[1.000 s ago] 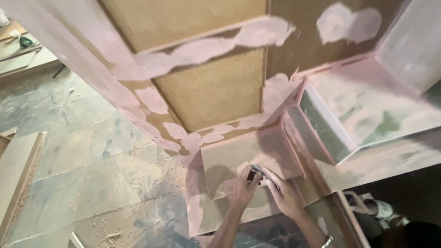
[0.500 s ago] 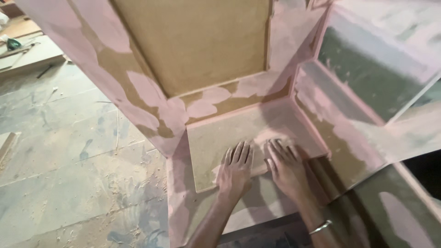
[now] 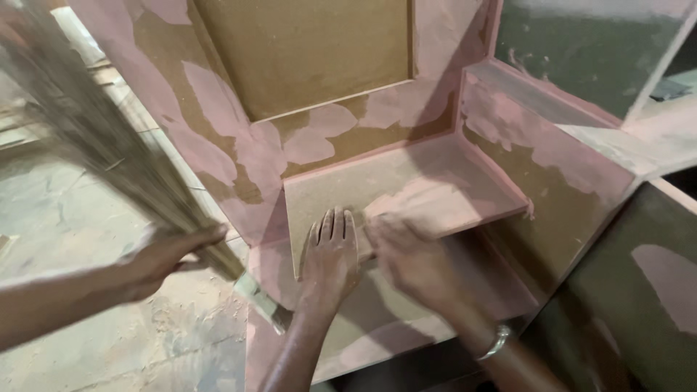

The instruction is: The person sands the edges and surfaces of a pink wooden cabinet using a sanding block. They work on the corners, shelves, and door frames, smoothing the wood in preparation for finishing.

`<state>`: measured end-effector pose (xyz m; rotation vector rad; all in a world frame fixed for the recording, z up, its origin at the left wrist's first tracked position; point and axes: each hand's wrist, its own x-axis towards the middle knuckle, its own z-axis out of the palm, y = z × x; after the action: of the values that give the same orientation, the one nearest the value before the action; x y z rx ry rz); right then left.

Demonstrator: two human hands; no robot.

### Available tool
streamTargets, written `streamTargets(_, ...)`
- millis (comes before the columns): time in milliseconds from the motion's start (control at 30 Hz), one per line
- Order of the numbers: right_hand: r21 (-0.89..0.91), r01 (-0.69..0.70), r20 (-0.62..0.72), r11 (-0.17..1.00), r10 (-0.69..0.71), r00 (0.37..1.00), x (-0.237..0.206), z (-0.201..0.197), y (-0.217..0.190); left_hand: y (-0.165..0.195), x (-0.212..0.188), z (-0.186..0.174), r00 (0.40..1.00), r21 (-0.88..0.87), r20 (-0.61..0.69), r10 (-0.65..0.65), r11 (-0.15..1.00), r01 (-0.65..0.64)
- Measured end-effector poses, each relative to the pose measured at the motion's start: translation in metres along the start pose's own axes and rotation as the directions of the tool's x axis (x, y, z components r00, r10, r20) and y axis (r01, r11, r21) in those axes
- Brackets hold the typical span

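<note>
Dusty workshop floor (image 3: 87, 218); left hand (image 3: 330, 254) and right hand (image 3: 410, 258) flat, empty, pressing shelf board (image 3: 406, 181) (co-worker's hand (image 3: 163, 254) grips broom (image 3: 109, 145)).

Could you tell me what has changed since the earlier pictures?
A second person's hand holding a broom has come in from the left. The right hand is now blurred, rubbing the panel. The left hand stays flat on it, as half a second ago.

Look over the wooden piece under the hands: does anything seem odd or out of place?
Yes. A third hand enters from the left holding a straw broom, so it belongs to another person. The wooden unit carries uneven pink filler patches. The right hand is blurred beside the flat left hand.
</note>
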<state>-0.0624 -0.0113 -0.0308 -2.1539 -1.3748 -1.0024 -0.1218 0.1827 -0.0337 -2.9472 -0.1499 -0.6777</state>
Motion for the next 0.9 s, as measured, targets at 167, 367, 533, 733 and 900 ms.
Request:
streamTargets(167,-0.060,-0.395,0.032,0.917,0.397,0.917,-0.018,-0.023,0.034,-0.004,-0.010,0.007,0.998,0.000,-0.055,0.016,1.000,-0.016)
streamTargets(367,-0.026,-0.021,0.052,0.999,0.022,0.998,-0.009,0.012,-0.020,-0.007,-0.011,0.001,0.980,-0.041,-0.189,0.068,0.996,-0.077)
streamTargets(533,-0.166,-0.225,0.040,0.960,0.235,0.971,-0.027,-0.023,0.023,-0.006,-0.011,-0.012,0.994,-0.006,-0.102,0.045,0.999,-0.045)
streamTargets(733,-0.203,-0.204,0.037,0.958,0.216,0.976,-0.016,-0.025,0.018,0.003,-0.008,-0.027,0.997,-0.056,0.068,0.024,0.998,-0.020)
streamTargets(900,0.079,-0.056,0.036,0.995,0.053,0.998,-0.012,-0.009,-0.001,0.002,-0.010,-0.033,0.999,-0.083,0.022,0.042,0.996,-0.040)
